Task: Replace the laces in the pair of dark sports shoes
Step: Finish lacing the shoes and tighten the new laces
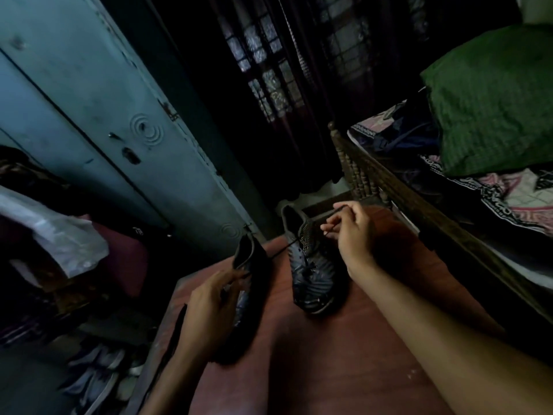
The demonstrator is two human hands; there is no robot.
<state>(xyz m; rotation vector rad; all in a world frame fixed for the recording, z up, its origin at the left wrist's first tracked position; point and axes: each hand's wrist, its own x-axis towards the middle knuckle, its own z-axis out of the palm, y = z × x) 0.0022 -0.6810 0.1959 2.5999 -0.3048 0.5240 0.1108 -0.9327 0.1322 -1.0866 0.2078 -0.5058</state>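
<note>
Lacing step is judged to be in hand, on the right shoe, with both lace ends held. Furthest left, well apart from the hands, a blue-grey metal cupboard (pixel 98 115) and a pale plastic bag (pixel 59 235) are seen, with other shoes (pixel 95 375) on the floor below the left hand. The left hand (pixel 209 307) is held over the left shoe (pixel 242 298), fingers curled and pinched on one end of a dark lace (pixel 279 250); the exact grip is hard to read in the dim light. The left shoe is partly covered by that hand, and whether it is laced cannot be told. The lace is run taut from the left fingers up and right to the eyelets of the right shoe (pixel 311 265), which stands just below and left of the right hand. The right hand (pixel 350 232) is closed in a pinch on the other lace end, raised above the shoe's collar. Both shoes rest on a reddish wooden table (pixel 344 354) under the forearms. To the right of the right hand, a wooden bed rail (pixel 398 187) and a green pillow (pixel 490 97) are seen. Next move is judged to call for the ends to be evened and a tip threaded through the next free eyelet, with tension kept so the lace is not pulled out.
</note>
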